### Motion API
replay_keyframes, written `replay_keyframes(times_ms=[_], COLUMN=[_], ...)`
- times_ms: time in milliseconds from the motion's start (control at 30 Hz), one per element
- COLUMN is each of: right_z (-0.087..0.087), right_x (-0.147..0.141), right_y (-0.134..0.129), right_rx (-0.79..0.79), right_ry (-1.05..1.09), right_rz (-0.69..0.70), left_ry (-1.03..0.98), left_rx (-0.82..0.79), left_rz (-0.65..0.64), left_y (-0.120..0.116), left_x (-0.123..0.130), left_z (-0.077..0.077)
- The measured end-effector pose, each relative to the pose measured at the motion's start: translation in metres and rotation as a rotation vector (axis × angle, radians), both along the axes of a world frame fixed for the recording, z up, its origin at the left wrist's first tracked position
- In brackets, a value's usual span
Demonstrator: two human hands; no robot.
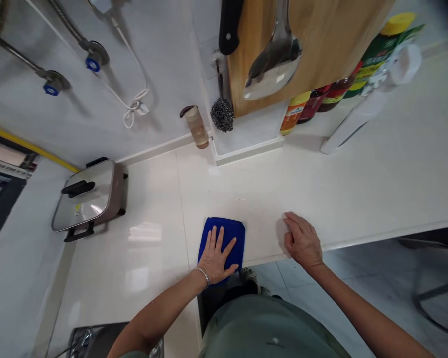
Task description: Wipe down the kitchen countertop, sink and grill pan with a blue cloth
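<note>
My left hand (215, 256) lies flat with spread fingers on a folded blue cloth (229, 228), near the front edge of the white countertop (261, 184). The cloth reaches that edge, and its lower part is covered by the hand. A bracelet (205, 276) circles the left wrist. To the right of the cloth, my right hand (303, 241) is over the counter's edge with loosely bent fingers, the thumb apart from them. Nothing shows in it. Whether its fingertips touch the counter I cannot tell.
An electric pan (93, 191) with a glass lid stands back left, a stove (97, 340) at lower left. A small bottle (196, 128) stands by the wall corner. A ladle (276, 64), wooden board (321, 40) and steel scrubber (222, 114) hang above. Sauce bottles (330, 94) and a white upright device (353, 124) stand right.
</note>
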State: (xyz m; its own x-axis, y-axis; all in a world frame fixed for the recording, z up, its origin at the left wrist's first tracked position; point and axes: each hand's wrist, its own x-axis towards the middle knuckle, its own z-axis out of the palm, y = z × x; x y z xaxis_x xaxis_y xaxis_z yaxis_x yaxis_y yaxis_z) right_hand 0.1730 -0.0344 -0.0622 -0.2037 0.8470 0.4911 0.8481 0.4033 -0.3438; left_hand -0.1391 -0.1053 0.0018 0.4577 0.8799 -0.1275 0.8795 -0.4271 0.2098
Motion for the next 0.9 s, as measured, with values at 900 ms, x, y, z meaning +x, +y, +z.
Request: replay_keyframes(times_ms=[900], right_z=[-0.008], right_x=[0.032], right_y=[0.020], right_rx=[-0.049], right_ry=[-0.046], right_rz=[0.103], left_ry=[-0.257], left_rx=[0.272], left_rz=[0.005], left_y=[0.110], left_x=[0.026], left_z=[-0.037])
